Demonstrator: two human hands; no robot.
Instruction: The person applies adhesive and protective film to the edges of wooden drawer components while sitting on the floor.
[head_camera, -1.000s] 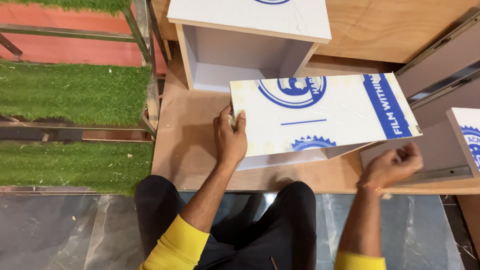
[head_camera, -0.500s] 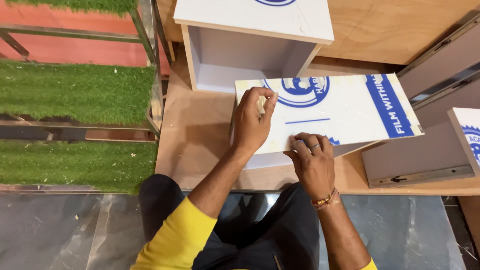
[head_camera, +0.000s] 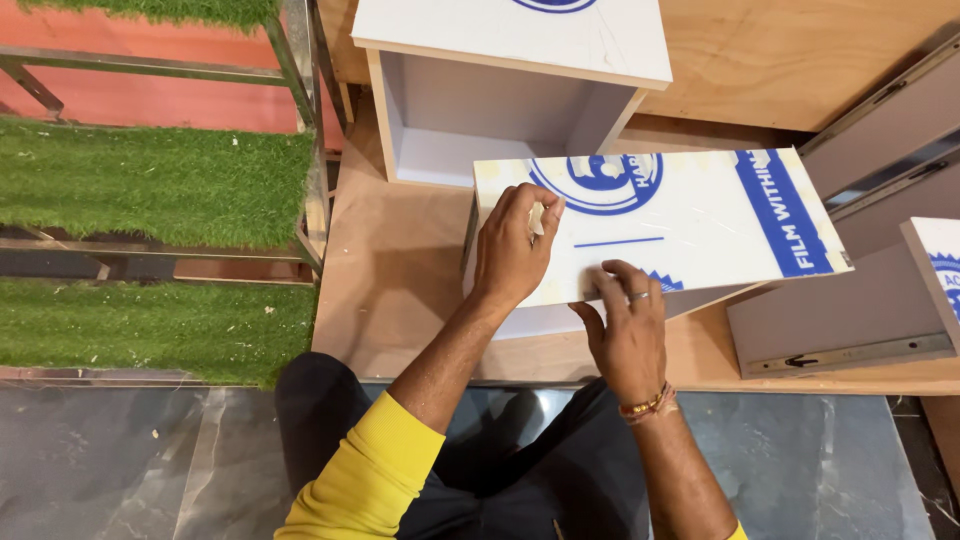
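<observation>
White panel (head_camera: 690, 215), hands (head_camera: 515, 250) unmoved since

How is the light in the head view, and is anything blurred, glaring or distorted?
Head view: the light is soft and even. Both hands, left and right, are sharp on the white panel, which shows no strong glare. A faint shadow lies under the panel on the wooden board. The dark floor gives a dull reflection. Straight edges near the frame borders bend slightly, as with a wide lens.
</observation>
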